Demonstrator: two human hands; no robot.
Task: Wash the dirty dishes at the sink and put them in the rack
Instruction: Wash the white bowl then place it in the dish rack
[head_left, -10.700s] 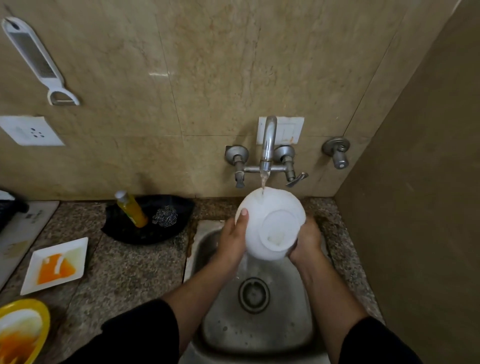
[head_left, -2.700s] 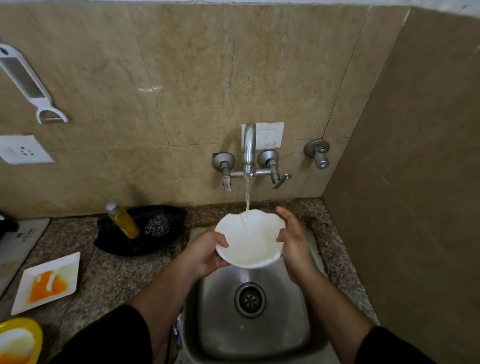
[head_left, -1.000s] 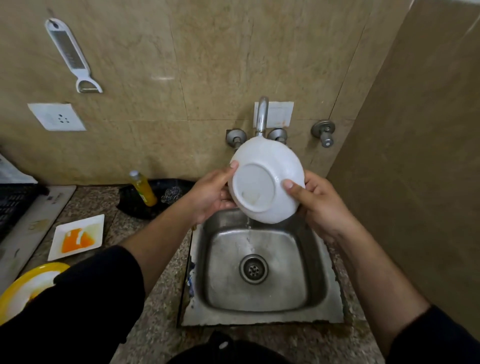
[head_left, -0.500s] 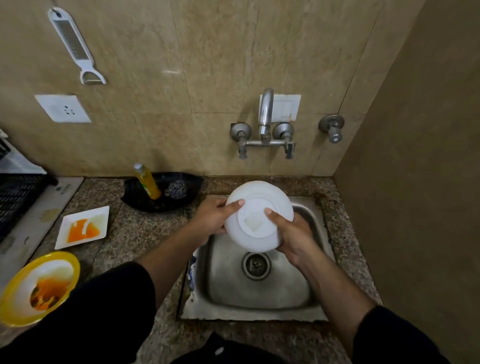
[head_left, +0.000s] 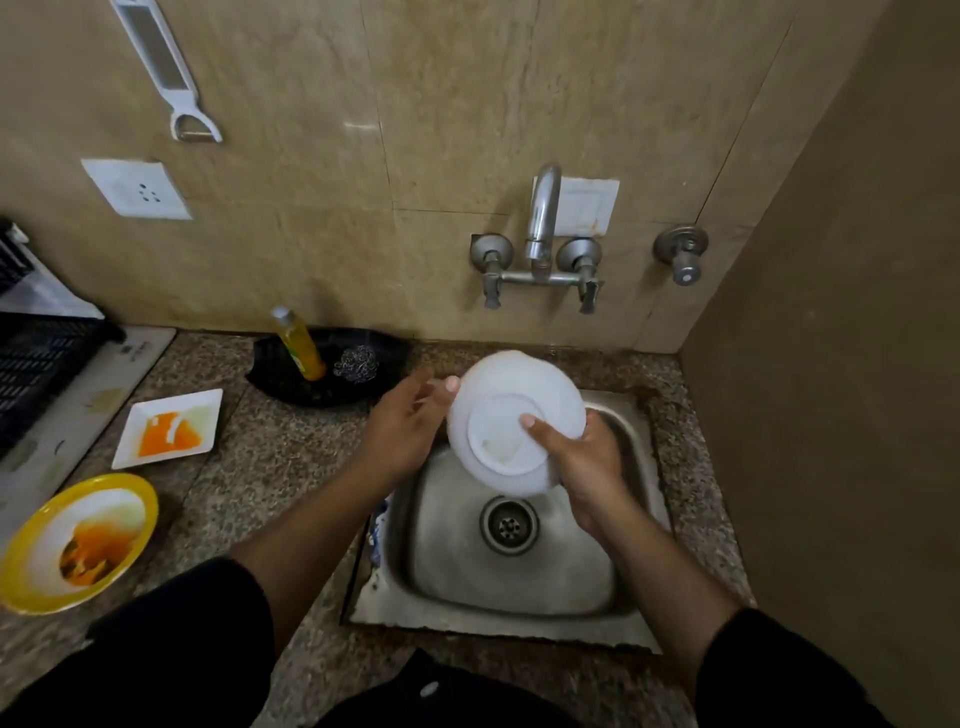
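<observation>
Between a person's two hands, a white bowl (head_left: 496, 434) hangs over the sink (head_left: 498, 623) below them. The right hand (head_left: 587, 457) clamps the bowl's right rim with its thumb on the base. The left hand (head_left: 410, 426), fingers extended, only touches the opposite edge. With just one hand gripping, a bowl likely still wet could slip into the basin. The base tilts up toward the camera and the mouth faces down and away. Being round, the bowl has no long axis.

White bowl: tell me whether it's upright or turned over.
Turned over: the white bowl shows its base to the camera; the right hand grips it above the sink.
</observation>
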